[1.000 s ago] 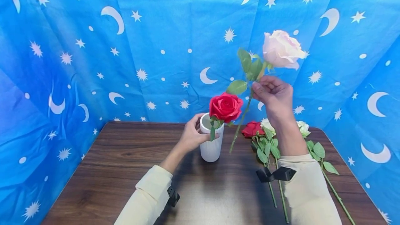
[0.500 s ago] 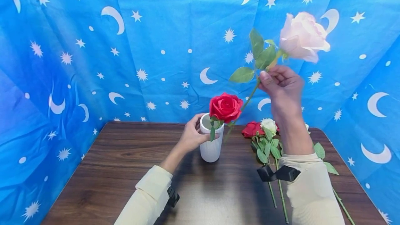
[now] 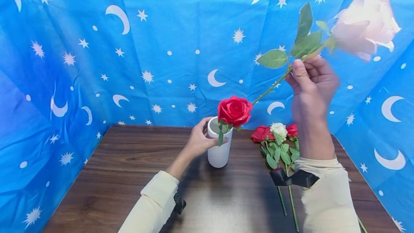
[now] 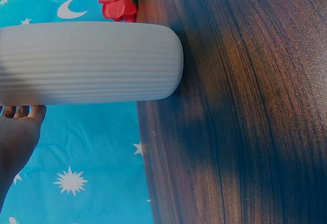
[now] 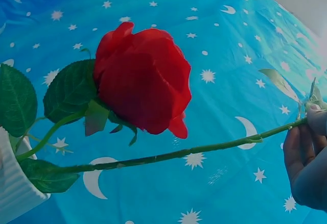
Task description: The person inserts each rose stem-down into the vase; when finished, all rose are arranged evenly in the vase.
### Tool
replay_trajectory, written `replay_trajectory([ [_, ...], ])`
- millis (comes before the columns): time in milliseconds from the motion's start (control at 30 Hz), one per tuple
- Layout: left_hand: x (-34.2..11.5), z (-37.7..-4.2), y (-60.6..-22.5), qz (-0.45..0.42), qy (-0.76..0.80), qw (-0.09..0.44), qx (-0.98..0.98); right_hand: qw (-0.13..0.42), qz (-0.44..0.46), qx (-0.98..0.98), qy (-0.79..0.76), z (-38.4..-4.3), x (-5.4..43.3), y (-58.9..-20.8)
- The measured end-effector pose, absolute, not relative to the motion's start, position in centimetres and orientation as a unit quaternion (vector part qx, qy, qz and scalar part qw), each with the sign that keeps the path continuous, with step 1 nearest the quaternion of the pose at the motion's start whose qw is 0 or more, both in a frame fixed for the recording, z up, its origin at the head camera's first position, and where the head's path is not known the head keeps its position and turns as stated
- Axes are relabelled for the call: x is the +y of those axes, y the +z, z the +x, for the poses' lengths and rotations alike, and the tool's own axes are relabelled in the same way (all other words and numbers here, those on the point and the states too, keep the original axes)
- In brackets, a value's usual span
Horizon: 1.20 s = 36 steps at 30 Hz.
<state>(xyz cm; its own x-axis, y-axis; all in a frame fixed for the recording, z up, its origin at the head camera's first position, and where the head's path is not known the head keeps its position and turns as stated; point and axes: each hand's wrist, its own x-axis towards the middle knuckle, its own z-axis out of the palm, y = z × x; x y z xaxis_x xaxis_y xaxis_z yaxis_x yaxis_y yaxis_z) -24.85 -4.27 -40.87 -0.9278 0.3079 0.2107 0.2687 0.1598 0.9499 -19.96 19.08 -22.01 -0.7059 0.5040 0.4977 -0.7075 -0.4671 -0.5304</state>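
My left hand grips the upper part of a white ribbed vase, thumb across its front. The vase stands upright on the table, and in the left wrist view its ribbed side fills much of the frame. A red rose leans out of the vase to the right. Up at the right, my right hand pinches the stem of a pale pink rose just below its leaves. That stem slants down behind the red rose; its lower end overlaps a leaf at the vase's mouth in the right wrist view.
On the right of the dark wooden table lie more roses: a red one, a white one and another red bloom, stems toward me. A blue cloth with moons and stars hangs around the table.
My right hand has moved up and to the right with the pale pink rose, which now tilts further right. The left hand and vase have stayed put.
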Motion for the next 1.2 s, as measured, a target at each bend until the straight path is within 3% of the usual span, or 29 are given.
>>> replay_trajectory([
  [833,-4.5,-24.9,-41.1,0.208,0.614,0.009,0.761,0.289,0.145,-0.538,0.778,-20.3,15.5,-29.3],
  [1200,-4.3,-25.1,-41.1,0.229,0.596,-0.012,0.77,0.274,0.15,-0.691,0.652,-21.0,13.2,-32.9],
])
